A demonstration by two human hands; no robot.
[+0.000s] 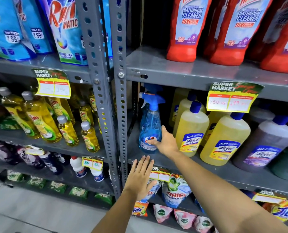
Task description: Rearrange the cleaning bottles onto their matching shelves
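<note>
1. Head view: the right hand (165, 142) is wrapped around the low part of the spray bottle (150, 130). The thumb is on the front label and the fingers go behind, so it is gripping the bottle.
2. The spray bottle is blue, with a blue trigger top. It stands upright at the left end of the middle shelf (223, 172), just right of the grey post (121, 98).
3. The left hand (140, 178) is open and flat, fingers straight and close together. It holds nothing. Its fingertips (145, 158) are at the front edge of the middle shelf, just below the spray bottle. I cannot tell if they touch the edge.
4. Just right of the spray bottle stand yellow bottles (191, 130) with blue caps. Farther right is a purple bottle (265, 145).
5. On the shelf above the spray bottle stand red bottles (185, 29).
6. A yellow price tag (230, 101) hangs up and to the right of the spray bottle.
7. Below the spray bottle are soap bags (175, 192), partly behind the left hand.
8. Left of the grey post are small yellow dish soap bottles (42, 121), with blue soap bags (62, 31) above them.
</note>
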